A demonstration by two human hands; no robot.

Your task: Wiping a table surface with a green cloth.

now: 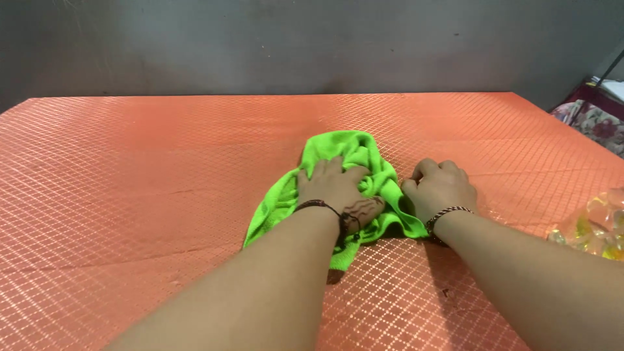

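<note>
A bright green cloth (354,151) lies crumpled near the middle of an orange surface with a diamond pattern (143,188). My left hand (335,188) presses down flat on top of the cloth, fingers spread over its folds. My right hand (439,188) rests on the surface at the cloth's right edge with its fingers curled under; its thumb side touches the cloth. Both wrists wear dark cord bracelets.
A clear, shiny plastic item with yellow inside (598,227) lies at the right edge. Floral fabric (595,120) shows beyond the far right corner. A grey wall (292,45) runs behind the far edge of the surface.
</note>
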